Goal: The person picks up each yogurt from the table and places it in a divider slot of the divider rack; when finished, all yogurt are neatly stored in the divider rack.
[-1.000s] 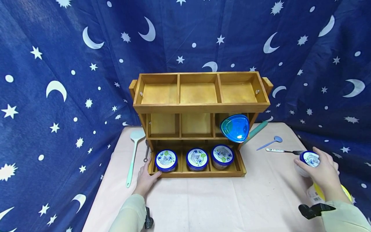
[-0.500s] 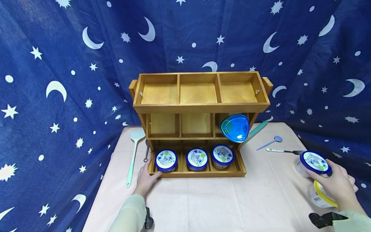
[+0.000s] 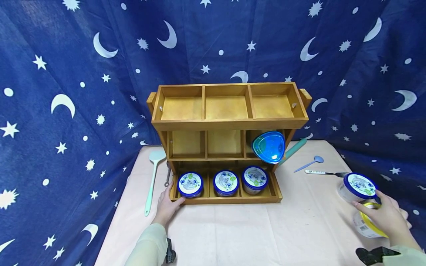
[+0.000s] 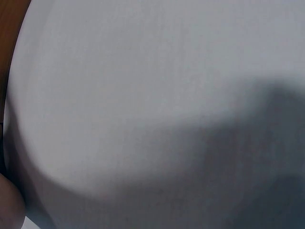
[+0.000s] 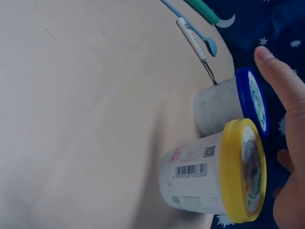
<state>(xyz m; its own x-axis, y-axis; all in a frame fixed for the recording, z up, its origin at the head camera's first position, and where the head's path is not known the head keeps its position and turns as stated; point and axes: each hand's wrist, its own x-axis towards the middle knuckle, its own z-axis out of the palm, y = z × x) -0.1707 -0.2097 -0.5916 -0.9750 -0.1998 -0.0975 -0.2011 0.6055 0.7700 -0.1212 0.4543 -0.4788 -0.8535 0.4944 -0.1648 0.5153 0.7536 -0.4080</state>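
Observation:
My left hand (image 3: 167,207) holds the front left corner of the wooden shelf (image 3: 229,200), thumb along the front edge and fingers at its side. Far to the right, my right hand (image 3: 387,218) is beside and partly over a yellow-lidded tub (image 3: 364,225). Just behind that stands a blue-lidded tub (image 3: 347,194). In the right wrist view my thumb is stretched out, with a gap between the hand and both the yellow-lidded tub (image 5: 195,176) and the blue-lidded tub (image 5: 217,109). The other right fingers are mostly hidden. Only a fingertip (image 4: 10,205) shows in the left wrist view.
Three blue-lidded tubs, one of them (image 3: 226,183), stand in the bottom tier. A blue triangular container (image 3: 269,147) leans out of the middle tier. A mint turner (image 3: 154,173) lies left; a small blue spoon (image 3: 311,163) and a white-handled utensil (image 3: 319,172) lie right.
My right hand has let go of the blue-lidded tub and drawn back to the right, closer to the yellow-lidded tub. The left hand stays at the shelf corner.

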